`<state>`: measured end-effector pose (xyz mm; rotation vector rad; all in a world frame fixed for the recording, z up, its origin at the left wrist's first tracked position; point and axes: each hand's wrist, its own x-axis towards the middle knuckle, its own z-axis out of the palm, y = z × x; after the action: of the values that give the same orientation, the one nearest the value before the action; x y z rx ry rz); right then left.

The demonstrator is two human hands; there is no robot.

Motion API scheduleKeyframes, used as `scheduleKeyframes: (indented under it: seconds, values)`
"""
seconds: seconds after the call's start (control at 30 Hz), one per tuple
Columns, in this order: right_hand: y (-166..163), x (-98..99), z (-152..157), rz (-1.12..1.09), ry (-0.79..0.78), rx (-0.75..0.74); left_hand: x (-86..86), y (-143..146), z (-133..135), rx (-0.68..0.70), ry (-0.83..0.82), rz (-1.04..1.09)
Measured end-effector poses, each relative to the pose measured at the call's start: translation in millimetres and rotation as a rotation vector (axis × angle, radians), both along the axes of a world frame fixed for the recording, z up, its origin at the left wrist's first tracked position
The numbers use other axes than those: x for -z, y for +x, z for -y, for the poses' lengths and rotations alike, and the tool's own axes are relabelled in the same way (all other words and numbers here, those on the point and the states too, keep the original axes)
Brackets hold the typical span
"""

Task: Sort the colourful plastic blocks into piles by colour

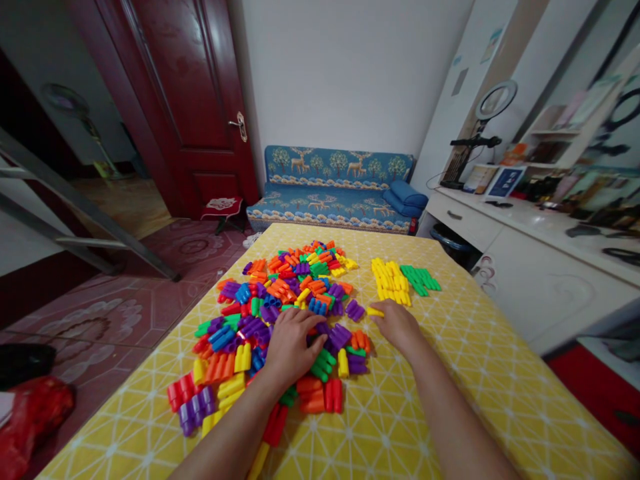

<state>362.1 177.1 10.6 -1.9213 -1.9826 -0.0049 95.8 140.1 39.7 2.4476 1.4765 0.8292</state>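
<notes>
The left hand (290,343) lies spread, palm down, on the mixed pile of blocks (280,300). The right hand (397,327) pinches a yellow block (375,311) just beside the pile, near the yellow group (391,280) and the green group (423,279) on the yellow-clothed counter (475,373). The print on the framed card (505,181) is too blurred to read.

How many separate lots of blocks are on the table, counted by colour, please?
Mixed-colour heap: 1
Yellow-only group: 1
Green-only group: 1
Single yellow block at the fingertips of the right hand: 1
Total: 4
</notes>
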Motion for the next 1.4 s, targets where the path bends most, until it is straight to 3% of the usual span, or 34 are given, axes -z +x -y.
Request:
scheduleKeyframes:
  seconds: [0.27, 0.37, 0.5, 0.6, 0.77, 0.93, 1.0, 1.07, 1.2, 1.3, 1.4]
  values:
    - [5, -26.2, 15, -0.006, -0.167, -0.012, -0.2, 0, 1, 0.002, -0.007, -0.002]
    - [10, -29.9, 22, -0.093, -0.170, -0.139, 0.0, 0, 0, 0.000, -0.006, -0.004]
    - [17, -26.5, 20, -0.267, -0.197, -0.414, -0.6, 0, 0, 0.007, -0.005, 0.000]
    - [16, -22.3, 15, -0.281, -0.195, -0.475, -1.1, 0, -1, 0.014, -0.011, 0.004]
    - [23, -29.0, -3, -0.173, -0.193, -0.442, -1.0, 0, -1, 0.008, -0.019, 0.002]
    - [52, -65.9, -62, -0.098, -0.041, -0.228, -0.5, 0, -2, 0.009, -0.021, 0.005]
    - [59, -79.9, -81, -0.077, -0.076, -0.182, -1.0, 0, -2, 0.010, -0.021, 0.012]
    - [58, -87.0, -84, -0.042, -0.214, -0.223, -1.8, 1, -1, 0.010, -0.021, 0.018]
    - [37, -74.5, -43, 0.060, -0.502, -0.327, -3.2, 1, -1, 0.006, -0.025, 0.024]
    - [20, -50.6, 1, 0.076, -0.439, -0.330, -3.2, 1, 0, 0.002, -0.029, 0.027]
    - [17, -31.3, 24, 0.009, -0.350, -0.372, -2.6, 1, -1, -0.001, -0.025, 0.024]
